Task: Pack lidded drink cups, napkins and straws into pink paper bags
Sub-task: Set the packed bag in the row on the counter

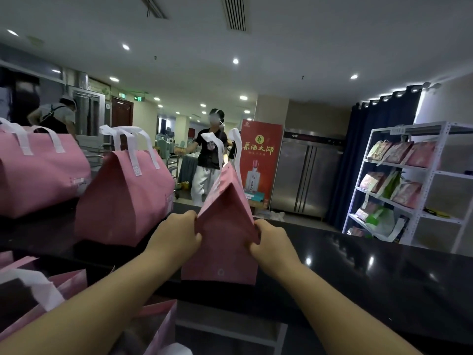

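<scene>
Three closed pink paper bags (38, 175) (125, 201) (225, 208), two hands (176, 234) (273, 242), two people (208, 160) (55, 116) behind — one red banner (261, 160), one steel refrigerator (304, 175), one shelf rack (409, 127).

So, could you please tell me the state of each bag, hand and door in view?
Front pink bag: upright on counter, top closed.
Left hand: grips its left side.
Right hand: grips its right side.
Middle pink bag: upright, top closed.
Far-left pink bag: upright, top closed.
Steel fridge: doors shut.
</scene>
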`<state>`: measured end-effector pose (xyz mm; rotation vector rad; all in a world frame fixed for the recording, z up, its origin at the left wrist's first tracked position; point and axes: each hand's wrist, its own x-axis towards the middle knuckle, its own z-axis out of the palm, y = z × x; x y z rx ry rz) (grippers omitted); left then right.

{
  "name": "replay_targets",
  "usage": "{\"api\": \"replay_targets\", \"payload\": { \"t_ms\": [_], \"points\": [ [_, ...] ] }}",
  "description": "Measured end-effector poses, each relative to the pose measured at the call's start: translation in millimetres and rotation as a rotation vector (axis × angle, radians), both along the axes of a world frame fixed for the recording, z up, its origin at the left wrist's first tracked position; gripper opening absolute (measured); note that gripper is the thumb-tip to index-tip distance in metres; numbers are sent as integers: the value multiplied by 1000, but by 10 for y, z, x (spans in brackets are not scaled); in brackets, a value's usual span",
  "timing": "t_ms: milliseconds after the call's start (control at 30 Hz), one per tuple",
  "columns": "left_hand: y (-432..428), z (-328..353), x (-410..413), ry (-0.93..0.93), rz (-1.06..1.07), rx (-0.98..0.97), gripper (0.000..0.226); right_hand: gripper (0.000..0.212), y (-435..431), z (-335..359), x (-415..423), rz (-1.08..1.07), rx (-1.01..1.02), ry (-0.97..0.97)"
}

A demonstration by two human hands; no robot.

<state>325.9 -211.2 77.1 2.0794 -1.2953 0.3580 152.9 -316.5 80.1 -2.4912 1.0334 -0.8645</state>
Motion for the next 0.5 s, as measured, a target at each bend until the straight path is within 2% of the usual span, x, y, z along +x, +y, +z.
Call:
{"api": "replay_targets", "payload": {
  "t_ms": [267, 500],
  "points": [
    [-96, 65, 701, -33, 114, 39, 22, 20, -43, 65, 842, -43, 9, 73],
    [-131, 102, 1049, 1, 195, 37, 21, 26, -42, 134, 1268, -70, 33, 188]
  ]
}}
